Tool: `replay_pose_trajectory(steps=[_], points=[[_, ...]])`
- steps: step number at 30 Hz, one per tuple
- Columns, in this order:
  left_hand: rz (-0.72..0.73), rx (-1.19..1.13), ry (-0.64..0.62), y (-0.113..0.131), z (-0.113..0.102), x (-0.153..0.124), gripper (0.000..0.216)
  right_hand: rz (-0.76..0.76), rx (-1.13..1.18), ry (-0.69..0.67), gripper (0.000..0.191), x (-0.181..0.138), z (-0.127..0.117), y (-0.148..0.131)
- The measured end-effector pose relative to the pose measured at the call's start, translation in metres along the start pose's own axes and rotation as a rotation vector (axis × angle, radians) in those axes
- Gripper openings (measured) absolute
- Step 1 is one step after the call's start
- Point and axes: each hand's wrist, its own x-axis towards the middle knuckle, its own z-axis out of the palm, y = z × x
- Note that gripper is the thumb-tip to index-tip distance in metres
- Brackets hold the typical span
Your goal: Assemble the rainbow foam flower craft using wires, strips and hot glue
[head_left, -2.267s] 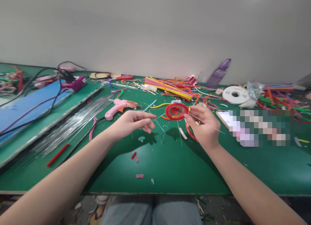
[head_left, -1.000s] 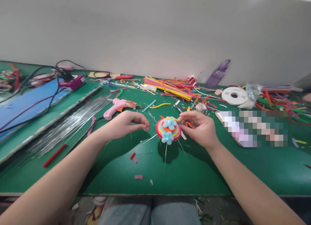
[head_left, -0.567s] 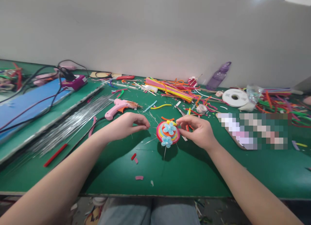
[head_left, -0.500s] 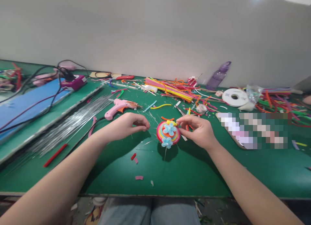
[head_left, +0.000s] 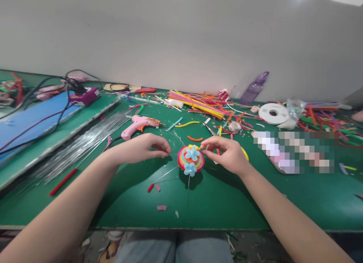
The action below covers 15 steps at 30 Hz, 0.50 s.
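Note:
Just right of the middle is a round pipe-cleaner ornament point(head_left: 191, 161), coiled in red, pink, yellow and orange, with two light blue flowers on its face. Thin clear strands stick out from its lower side. My right hand point(head_left: 227, 151) pinches it by the upper right edge, near a yellow piece. To its left hovers my left hand point(head_left: 143, 148), fingers curved, with a gap between thumb and fingertips and nothing visible in it. A yellow pipe-cleaner loop point(head_left: 244, 154) shows behind my right hand. Scissors point(head_left: 210, 127), partly hidden, lie just beyond it.
A pink glue gun point(head_left: 136, 127) lies beyond my left hand, its cord running under my forearm. Bundled pipe cleaners point(head_left: 195, 104), a purple bottle point(head_left: 254, 89) and a white spool point(head_left: 273, 113) line the back. At left are clear strands point(head_left: 82, 145) and a purple power strip point(head_left: 86, 97).
My right hand and the ornament have shifted a little left and down. The yellow loop has come into view behind that hand. A small red scrap has slid left.

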Motion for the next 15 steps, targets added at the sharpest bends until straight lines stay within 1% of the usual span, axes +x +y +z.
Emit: replay_pose_trajectory(steps=[1, 3, 6, 7, 8, 10, 12, 15], points=[[-0.003, 0.007, 0.007, -0.001, 0.0, 0.0, 0.021, 0.009, -0.013, 0.032, 0.015, 0.0, 0.0, 0.001], [-0.011, 0.009, 0.045, -0.002, 0.001, 0.001, 0.024, 0.032, -0.051, 0.141, 0.015, 0.001, -0.003, 0.004], [-0.026, 0.018, 0.153, -0.001, 0.004, 0.003, 0.03, 0.062, -0.16, 0.313, 0.014, 0.004, -0.009, 0.009], [-0.027, 0.029, 0.194, 0.001, 0.005, 0.004, 0.031, 0.053, -0.235, 0.335, 0.014, 0.004, -0.012, 0.011], [-0.026, 0.043, 0.228, 0.002, 0.006, 0.005, 0.032, 0.032, -0.332, 0.328, 0.013, 0.005, -0.014, 0.012], [-0.015, 0.069, 0.276, 0.004, 0.007, 0.006, 0.032, -0.025, -0.543, 0.229, 0.013, 0.006, -0.017, 0.014], [0.004, 0.079, 0.299, 0.005, 0.009, 0.006, 0.031, -0.044, -0.686, 0.06, 0.011, 0.007, -0.019, 0.015], [0.024, 0.074, 0.304, 0.005, 0.01, 0.007, 0.03, 0.024, -0.731, -0.133, 0.006, 0.006, -0.02, 0.016]])
